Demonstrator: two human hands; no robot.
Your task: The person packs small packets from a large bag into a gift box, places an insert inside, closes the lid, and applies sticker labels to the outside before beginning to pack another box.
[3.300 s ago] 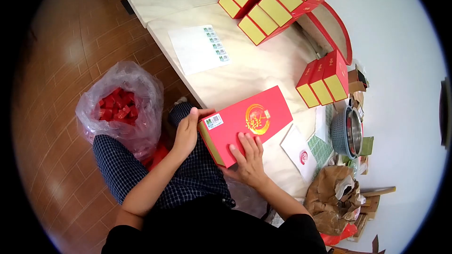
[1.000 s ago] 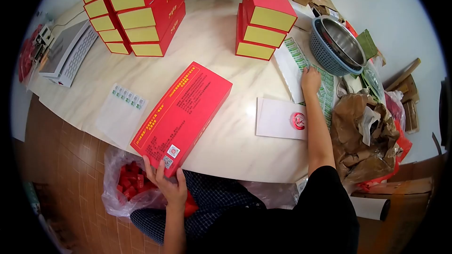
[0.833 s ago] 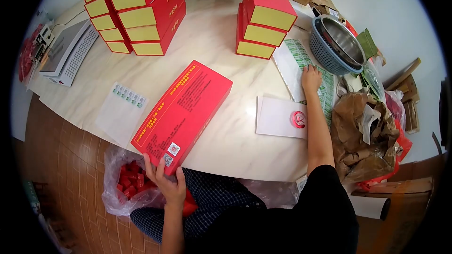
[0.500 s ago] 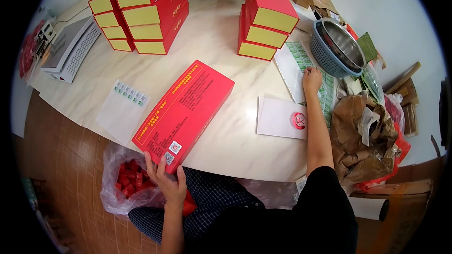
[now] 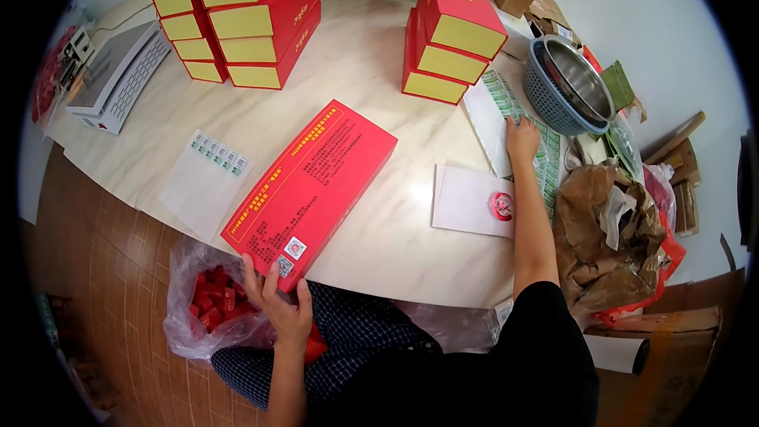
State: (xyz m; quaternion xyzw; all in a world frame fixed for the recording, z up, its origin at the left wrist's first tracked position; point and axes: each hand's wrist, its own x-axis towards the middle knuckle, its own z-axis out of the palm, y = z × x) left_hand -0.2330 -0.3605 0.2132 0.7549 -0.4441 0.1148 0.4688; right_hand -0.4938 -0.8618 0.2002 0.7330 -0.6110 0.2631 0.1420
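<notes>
A red box (image 5: 316,182) lies on the marble-look table with its printed side up. At its near end my left hand (image 5: 278,302) rests, fingers spread against the edge and lower corner. My right hand (image 5: 522,141) reaches to the green-and-white sticker sheets (image 5: 545,166) at the right; its fingers are bent down and closed, and what is between them is too small to make out. Beside the box on the left is a white sheet (image 5: 194,190) with a row of stickers at its top. White papers (image 5: 466,202) with a round red mark lie below my right hand.
Stacked red and yellow boxes (image 5: 253,22) stand at the back left, several more boxes (image 5: 455,32) at the back centre. A blue basket (image 5: 545,83) holding a metal bowl and a brown paper bag (image 5: 597,245) are right. A plastic bag (image 5: 186,308) of red pieces is below the table.
Since the oldest frame, the box has gone from both hands onto the table, with its other face up. My right hand has moved to the sticker sheets. In the last second both hands stay nearly still.
</notes>
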